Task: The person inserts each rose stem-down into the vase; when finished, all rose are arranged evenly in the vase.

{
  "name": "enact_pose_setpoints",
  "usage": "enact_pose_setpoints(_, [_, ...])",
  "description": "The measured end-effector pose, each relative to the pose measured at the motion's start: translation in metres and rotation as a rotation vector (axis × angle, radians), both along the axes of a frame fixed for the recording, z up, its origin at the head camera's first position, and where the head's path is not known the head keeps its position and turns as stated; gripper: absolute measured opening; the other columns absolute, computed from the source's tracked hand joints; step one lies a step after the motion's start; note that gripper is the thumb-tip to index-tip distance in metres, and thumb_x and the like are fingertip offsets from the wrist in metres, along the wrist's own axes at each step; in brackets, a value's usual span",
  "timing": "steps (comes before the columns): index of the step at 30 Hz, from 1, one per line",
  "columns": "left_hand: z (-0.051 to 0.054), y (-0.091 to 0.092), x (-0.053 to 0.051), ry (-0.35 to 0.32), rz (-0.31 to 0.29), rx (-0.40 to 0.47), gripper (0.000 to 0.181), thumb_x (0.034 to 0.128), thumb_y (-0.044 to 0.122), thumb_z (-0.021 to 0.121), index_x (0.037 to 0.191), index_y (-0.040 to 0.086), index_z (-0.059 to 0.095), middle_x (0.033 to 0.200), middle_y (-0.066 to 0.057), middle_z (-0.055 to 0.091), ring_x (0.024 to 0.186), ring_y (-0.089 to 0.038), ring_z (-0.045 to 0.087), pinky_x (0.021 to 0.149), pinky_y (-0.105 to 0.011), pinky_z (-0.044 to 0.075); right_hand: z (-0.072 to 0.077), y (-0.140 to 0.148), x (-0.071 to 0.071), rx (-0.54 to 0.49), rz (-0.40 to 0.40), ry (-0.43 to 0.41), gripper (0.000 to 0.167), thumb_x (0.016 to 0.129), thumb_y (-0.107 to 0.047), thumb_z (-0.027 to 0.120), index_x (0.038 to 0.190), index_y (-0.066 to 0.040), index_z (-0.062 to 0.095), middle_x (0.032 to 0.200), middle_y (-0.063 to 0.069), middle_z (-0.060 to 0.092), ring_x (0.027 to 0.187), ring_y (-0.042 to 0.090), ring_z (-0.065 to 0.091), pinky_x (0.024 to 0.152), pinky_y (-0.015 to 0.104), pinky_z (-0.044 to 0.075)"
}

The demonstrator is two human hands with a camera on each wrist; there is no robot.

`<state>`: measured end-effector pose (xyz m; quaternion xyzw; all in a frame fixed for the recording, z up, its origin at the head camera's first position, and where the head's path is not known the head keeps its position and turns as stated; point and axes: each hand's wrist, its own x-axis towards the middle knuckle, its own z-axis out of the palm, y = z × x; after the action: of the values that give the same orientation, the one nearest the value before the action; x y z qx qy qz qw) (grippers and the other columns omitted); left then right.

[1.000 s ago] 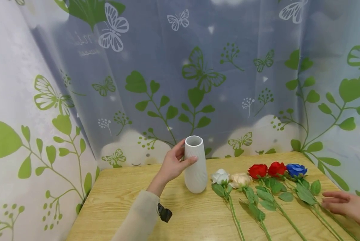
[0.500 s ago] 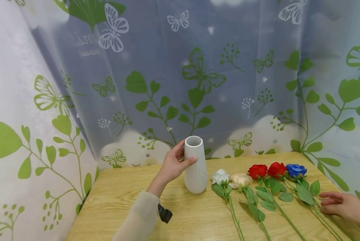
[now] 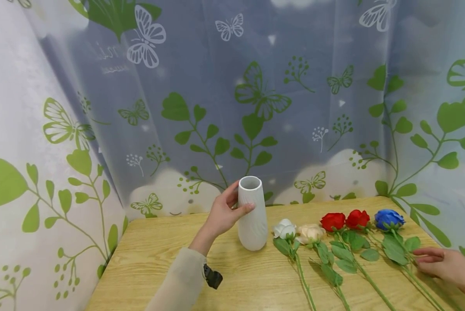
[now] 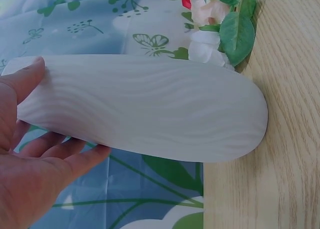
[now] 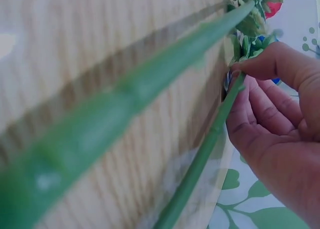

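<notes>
A white vase (image 3: 253, 226) with a wavy surface stands upright on the wooden table. My left hand (image 3: 225, 212) grips its upper part, the thumb on the near side and the fingers behind. In the left wrist view the vase (image 4: 150, 109) lies across the picture, its base against the wood. Over on the right, my right hand (image 3: 446, 265) pinches the green stem of a blue rose (image 3: 388, 219). The right wrist view shows thumb and forefinger on that stem (image 5: 202, 156); the blue bloom is mostly hidden behind the hand there.
Beside the vase lie a white rose (image 3: 284, 228), a cream rose (image 3: 311, 233) and two red roses (image 3: 333, 222), stems toward the near edge. Printed curtains (image 3: 201, 56) enclose the wooden table (image 3: 147, 268) at the back and sides.
The blue rose's bloom has turned and shifted slightly right, with my right hand now pinching its stem. My left hand and the vase have stayed in place.
</notes>
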<state>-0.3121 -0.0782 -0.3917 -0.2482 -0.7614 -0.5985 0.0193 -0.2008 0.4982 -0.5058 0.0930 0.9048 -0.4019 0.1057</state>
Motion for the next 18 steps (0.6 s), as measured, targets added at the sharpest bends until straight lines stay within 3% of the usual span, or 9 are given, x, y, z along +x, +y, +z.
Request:
enact_pose_setpoints(4, [-0.001,0.0,0.0,0.003,-0.001,-0.001,0.082,0.0957,0.01,0.079,0.165,0.01,0.036,0.149,-0.022,0.061,0.137,-0.038,0.061,0.111,-0.056,0.052,0.002,-0.002,-0.001,0.034,0.01,0.009,0.05,0.097,-0.009,0.073,0.133,0.022,0.056,0.11,0.026,0.075,0.093,0.026,0.073,0.073,0.036,0.063])
enact_pose_setpoints(6, [-0.001,0.0,0.0,-0.001,-0.001,-0.003,0.082,0.0957,0.01,0.079,0.165,0.01,0.036,0.149,-0.022,0.06,0.138,-0.038,0.06,0.111,-0.056,0.052,0.004,-0.003,-0.002,0.059,0.022,0.032,0.049,0.097,-0.009,0.073,0.133,0.022,0.057,0.115,0.032,0.073,0.093,0.025,0.073,0.074,0.035,0.063])
enact_pose_setpoints(10, [-0.001,0.0,0.0,-0.006,-0.002,-0.002,0.082,0.0958,0.01,0.079,0.165,0.011,0.036,0.15,-0.022,0.06,0.138,-0.038,0.06,0.111,-0.056,0.052,0.016,-0.008,-0.005,0.091,0.05,0.085,0.051,0.101,-0.009,0.068,0.137,0.023,0.052,0.127,0.04,0.065,0.087,0.002,0.068,0.077,0.034,0.064])
enact_pose_setpoints(15, [-0.002,0.0,0.0,0.003,0.001,0.007,0.081,0.0955,0.009,0.079,0.165,0.01,0.037,0.149,-0.023,0.061,0.137,-0.039,0.061,0.111,-0.056,0.052,0.038,-0.017,-0.009,0.089,0.065,0.182,0.055,0.106,-0.008,0.061,0.143,0.026,0.041,0.133,0.044,0.058,0.084,-0.017,0.055,0.078,0.032,0.063])
enact_pose_setpoints(17, [-0.002,0.0,-0.001,0.003,0.001,0.007,0.081,0.0955,0.009,0.079,0.165,0.01,0.037,0.149,-0.022,0.06,0.138,-0.039,0.06,0.111,-0.056,0.052,0.047,-0.021,-0.011,0.07,0.06,0.227,0.056,0.107,-0.009,0.059,0.145,0.027,0.038,0.129,0.041,0.062,0.085,-0.019,0.055,0.078,0.029,0.062])
enact_pose_setpoints(18, [-0.002,0.0,-0.001,0.001,0.001,0.006,0.081,0.0955,0.01,0.08,0.165,0.01,0.037,0.15,-0.022,0.06,0.138,-0.039,0.06,0.111,-0.056,0.052,0.052,-0.023,-0.012,0.061,0.056,0.254,0.056,0.108,-0.009,0.059,0.146,0.026,0.037,0.123,0.033,0.068,0.084,-0.022,0.052,0.077,0.027,0.062])
